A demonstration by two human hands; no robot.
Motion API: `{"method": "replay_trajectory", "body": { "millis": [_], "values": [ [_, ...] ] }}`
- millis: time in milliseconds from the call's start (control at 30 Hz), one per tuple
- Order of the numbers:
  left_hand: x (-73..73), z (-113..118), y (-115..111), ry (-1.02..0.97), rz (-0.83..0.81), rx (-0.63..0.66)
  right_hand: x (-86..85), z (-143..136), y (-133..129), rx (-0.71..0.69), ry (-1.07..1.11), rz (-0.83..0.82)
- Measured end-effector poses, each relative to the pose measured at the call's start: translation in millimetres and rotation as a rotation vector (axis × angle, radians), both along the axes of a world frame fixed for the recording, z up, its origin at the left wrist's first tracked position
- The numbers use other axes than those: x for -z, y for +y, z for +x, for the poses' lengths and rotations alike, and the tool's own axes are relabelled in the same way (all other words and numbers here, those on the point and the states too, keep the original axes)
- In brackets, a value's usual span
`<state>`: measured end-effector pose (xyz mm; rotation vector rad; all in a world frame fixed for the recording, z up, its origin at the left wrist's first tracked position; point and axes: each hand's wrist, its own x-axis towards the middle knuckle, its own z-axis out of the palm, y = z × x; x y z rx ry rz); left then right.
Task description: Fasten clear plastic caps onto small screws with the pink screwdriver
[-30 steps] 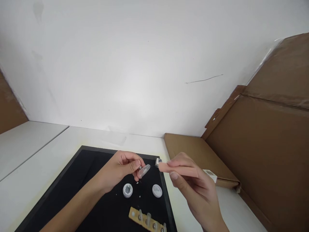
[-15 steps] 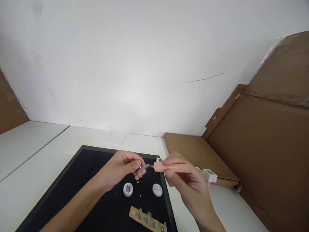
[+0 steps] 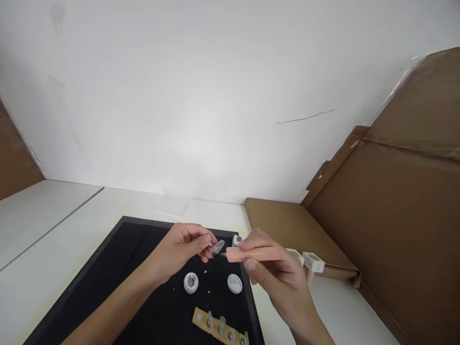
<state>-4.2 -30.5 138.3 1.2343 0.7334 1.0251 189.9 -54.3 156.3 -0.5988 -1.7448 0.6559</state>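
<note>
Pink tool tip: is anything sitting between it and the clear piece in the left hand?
Nothing visible does. The pink tool in the right hand points straight at the clear piece pinched by the left hand.

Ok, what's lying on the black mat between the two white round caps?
Head view: only bare black mat with a few tiny white specks lies between the left cap and the right cap.
</note>
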Motion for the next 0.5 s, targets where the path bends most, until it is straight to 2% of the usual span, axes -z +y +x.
{"method": "replay_trajectory", "body": {
  "millis": [300, 500],
  "values": [
    [-0.9, 1.3, -1.3, -0.005, 0.007, 0.024, 0.6, 2.5, 4.8, 0.088, 0.018, -0.047],
    [0.4, 0.5, 0.7, -0.007, -0.007, -0.006, 1.8, 5.1, 3.3, 0.118, 0.038, -0.006]
  ]
}}
